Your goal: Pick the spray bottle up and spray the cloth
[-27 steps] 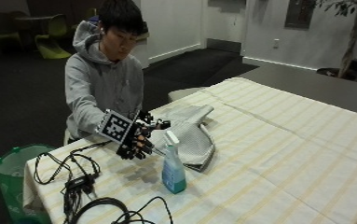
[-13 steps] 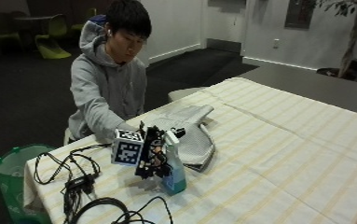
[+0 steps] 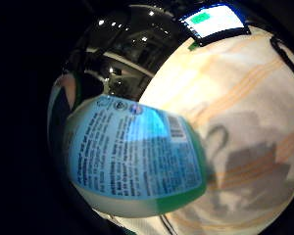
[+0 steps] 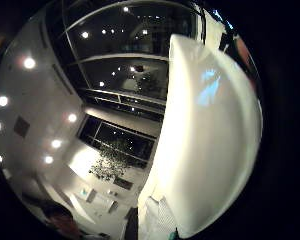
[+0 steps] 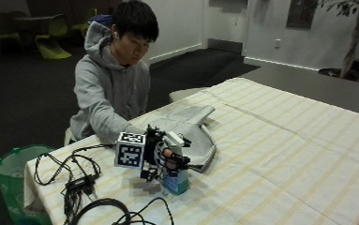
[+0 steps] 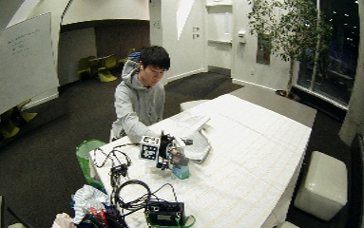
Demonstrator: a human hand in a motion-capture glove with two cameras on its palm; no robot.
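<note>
The spray bottle [image 5: 176, 183], blue liquid with a white head, stands on the striped tablecloth near the table's front corner. My gloved right hand [image 5: 164, 159] grips its neck and head from the person's side, fingers curled round it. In the little finger side palm view the bottle's blue label [image 3: 137, 156] is close to the palm; in the thumb side palm view the white spray head [image 4: 210, 135] bulks large. The grey cloth [image 5: 188, 133] lies flat just behind the bottle, toward the person. In the wide outside view the hand [image 6: 169, 154] sits over the bottle [image 6: 181, 172], beside the cloth [image 6: 194, 140].
Black cables [image 5: 82, 180] and a coiled lead [image 5: 113, 211] lie on the table corner beside the hand. A green bin [image 5: 13, 176] stands on the floor by that corner. The striped table [image 5: 291, 154] stretches away to the right.
The gloved hand has moved from beside the bottle onto it and its fingers have curled round the neck. The bottle still stands in the same spot.
</note>
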